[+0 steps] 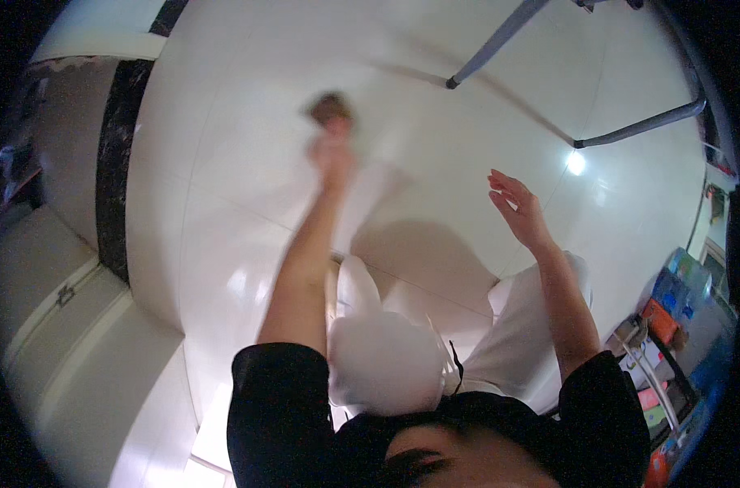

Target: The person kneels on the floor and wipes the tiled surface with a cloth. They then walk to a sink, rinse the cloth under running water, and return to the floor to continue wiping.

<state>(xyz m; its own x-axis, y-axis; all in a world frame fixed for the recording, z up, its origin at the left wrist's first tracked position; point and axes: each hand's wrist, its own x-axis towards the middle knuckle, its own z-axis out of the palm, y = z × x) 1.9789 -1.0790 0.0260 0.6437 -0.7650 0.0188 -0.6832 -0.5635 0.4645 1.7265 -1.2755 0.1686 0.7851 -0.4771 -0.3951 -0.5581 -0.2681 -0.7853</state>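
Observation:
My left hand [333,155] is stretched forward, low over the pale tiled floor [418,140]. It is shut on a small dark-brown object [329,108], which motion blur leaves too unclear to name. Whether that object touches the floor cannot be told. My right hand [521,207] hangs to the right, holding nothing, its fingers loosely bent and slightly apart. Below both hands are my bent legs in light trousers [385,363].
Grey tubular metal legs [498,43] with dark end caps stand on the floor at the upper right. Along the left run a black marble-look strip [118,165] and a white cabinet [110,360]. Several colourful items [659,320] sit by a metal tube frame [656,381] at the right.

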